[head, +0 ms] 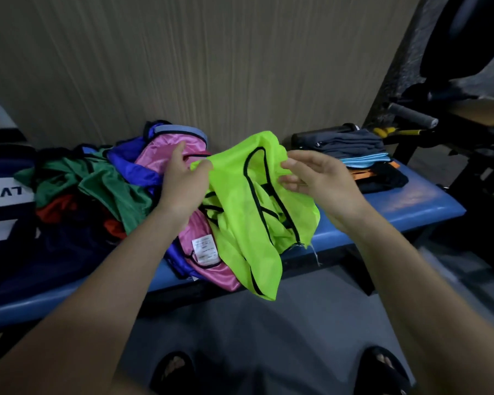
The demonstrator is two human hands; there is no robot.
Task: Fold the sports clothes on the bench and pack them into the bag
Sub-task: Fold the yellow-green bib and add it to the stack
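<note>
Blue tabletop point(411, 206) against beige wall | yellow vest point(248, 212) mid-frame, draped over tabletop edge | left hand point(183, 183) fingers pinch its left edge | right hand point(320, 178) fingers pinch its right edge | unfolded pile point(97, 183) left | folded stack point(360, 155) right | bag point(3, 201) far left

Thin neon-yellow cloth bib point(248, 212) at fingers point(290, 169), slight sheen; glossy pink satin garment point(166, 152) beside; smooth blue padded table point(397, 209) beneath.

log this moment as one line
step: unfolding | left hand: pinches neon yellow mesh bib | right hand: holds bib | blue padded bench: folded dark stack
</note>
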